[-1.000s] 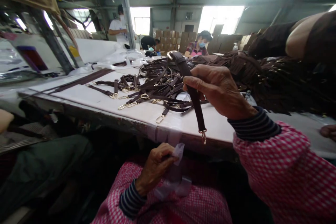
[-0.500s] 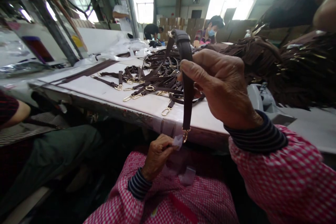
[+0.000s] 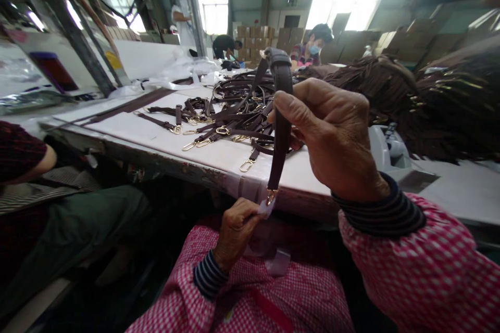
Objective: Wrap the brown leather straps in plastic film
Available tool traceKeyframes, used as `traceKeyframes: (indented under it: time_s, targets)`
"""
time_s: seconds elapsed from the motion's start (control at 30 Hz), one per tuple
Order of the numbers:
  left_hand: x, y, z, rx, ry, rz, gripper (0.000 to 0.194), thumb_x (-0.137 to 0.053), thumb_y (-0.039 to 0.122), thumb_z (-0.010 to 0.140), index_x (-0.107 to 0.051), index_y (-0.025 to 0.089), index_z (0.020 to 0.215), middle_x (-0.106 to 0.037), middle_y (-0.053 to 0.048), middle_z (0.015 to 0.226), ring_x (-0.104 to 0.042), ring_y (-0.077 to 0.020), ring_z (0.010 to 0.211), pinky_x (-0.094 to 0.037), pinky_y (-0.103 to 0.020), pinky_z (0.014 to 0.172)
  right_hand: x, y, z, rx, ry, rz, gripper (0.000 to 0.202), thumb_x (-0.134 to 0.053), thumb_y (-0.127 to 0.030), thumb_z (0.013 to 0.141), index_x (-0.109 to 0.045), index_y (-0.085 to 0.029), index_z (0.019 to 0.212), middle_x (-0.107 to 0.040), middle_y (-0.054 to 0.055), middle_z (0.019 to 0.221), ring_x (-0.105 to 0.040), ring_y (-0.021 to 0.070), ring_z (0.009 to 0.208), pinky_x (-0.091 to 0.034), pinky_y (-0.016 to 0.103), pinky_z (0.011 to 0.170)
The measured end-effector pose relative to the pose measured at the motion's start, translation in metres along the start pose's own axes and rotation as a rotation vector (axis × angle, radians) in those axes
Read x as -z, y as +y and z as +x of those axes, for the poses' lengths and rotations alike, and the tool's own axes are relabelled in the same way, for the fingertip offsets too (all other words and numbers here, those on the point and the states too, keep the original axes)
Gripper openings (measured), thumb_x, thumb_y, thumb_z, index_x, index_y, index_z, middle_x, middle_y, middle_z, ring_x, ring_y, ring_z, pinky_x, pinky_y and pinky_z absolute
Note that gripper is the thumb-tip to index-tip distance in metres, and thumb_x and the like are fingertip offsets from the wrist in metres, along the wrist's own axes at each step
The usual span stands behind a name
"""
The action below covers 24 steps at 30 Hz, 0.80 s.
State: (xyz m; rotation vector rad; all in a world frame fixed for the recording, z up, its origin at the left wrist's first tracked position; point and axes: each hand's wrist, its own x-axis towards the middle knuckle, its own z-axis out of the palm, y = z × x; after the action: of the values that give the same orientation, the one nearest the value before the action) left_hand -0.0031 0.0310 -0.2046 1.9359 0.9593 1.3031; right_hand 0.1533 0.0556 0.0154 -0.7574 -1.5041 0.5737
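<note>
Pinched between the thumb and fingers of my right hand is a dark brown strap, hanging in front of the table edge. A gold clasp dangles from its lower end. Low over my lap, my left hand is closed on a small translucent plastic piece. That piece overlaps the clasp in the view; whether the two touch I cannot tell. Behind the held strap, a heap of similar brown straps with gold rings and clasps lies on the table.
The white table runs across in front of me. To the right stand a tape dispenser-like grey device and a large brown pile. A seated person's leg is at the left. Cartons and other people are farther back.
The strap's lower end has swung slightly left, bringing the clasp over the plastic piece. My right hand has shifted a little downward. At the upper right, the nearby person's head has moved partly away.
</note>
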Motion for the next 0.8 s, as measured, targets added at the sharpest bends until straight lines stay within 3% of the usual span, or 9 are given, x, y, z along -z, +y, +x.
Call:
traceKeyframes:
  time_s: [0.23, 0.47, 0.57, 0.67, 0.8]
  targets:
    - [0.003, 0.006, 0.004, 0.068, -0.007, -0.061, 0.011, -0.073, 0.019, 0.093, -0.077, 0.018, 0.082, -0.072, -0.002, 0.079, -0.063, -0.0175, 0.08, -0.047, -0.027, 0.077, -0.001, -0.001, -0.004, -0.067, 0.02, 0.032, 0.028, -0.079, -0.043, 0.09, -0.068, -0.023, 0.074, -0.059, -0.003, 0.064, -0.058, 0.0117, 0.054, -0.045, 0.024, 0.041]
    - [0.006, 0.02, 0.008, 0.436, -0.104, -0.444, 0.02, -0.076, 0.031, 0.087, -0.074, 0.015, 0.076, -0.063, 0.002, 0.066, -0.053, -0.011, 0.059, -0.041, -0.021, 0.057, 0.002, 0.003, -0.005, -0.095, 0.057, 0.1, 0.026, -0.077, -0.036, 0.092, -0.068, -0.022, 0.072, -0.063, -0.003, 0.066, -0.054, 0.0086, 0.048, -0.04, 0.023, 0.04]
    - [0.012, 0.028, 0.011, 0.529, -0.162, -0.57, 0.023, -0.081, 0.036, 0.083, -0.077, 0.014, 0.082, -0.07, -0.002, 0.074, -0.059, -0.0129, 0.066, -0.046, -0.022, 0.062, 0.006, 0.006, -0.006, -0.118, 0.068, 0.119, 0.025, -0.077, -0.035, 0.092, -0.068, -0.021, 0.073, -0.067, -0.001, 0.07, -0.055, 0.0093, 0.05, -0.04, 0.023, 0.04]
    - [0.019, 0.034, 0.015, 0.564, -0.236, -0.623, 0.026, -0.084, 0.037, 0.08, -0.08, 0.013, 0.091, -0.074, -0.005, 0.085, -0.062, -0.0152, 0.075, -0.048, -0.024, 0.07, 0.01, 0.008, -0.007, -0.149, 0.088, 0.13, 0.025, -0.079, -0.036, 0.091, -0.068, -0.02, 0.074, -0.068, -0.001, 0.072, -0.055, 0.0098, 0.053, -0.04, 0.023, 0.041]
    - [0.021, 0.035, 0.015, 0.529, -0.244, -0.637, 0.024, -0.081, 0.036, 0.083, -0.08, 0.013, 0.089, -0.072, -0.004, 0.084, -0.06, -0.0148, 0.077, -0.047, -0.024, 0.073, 0.016, 0.007, -0.009, -0.217, 0.106, 0.193, 0.029, -0.08, -0.038, 0.089, -0.067, -0.02, 0.071, -0.068, -0.001, 0.072, -0.054, 0.0094, 0.054, -0.041, 0.022, 0.043]
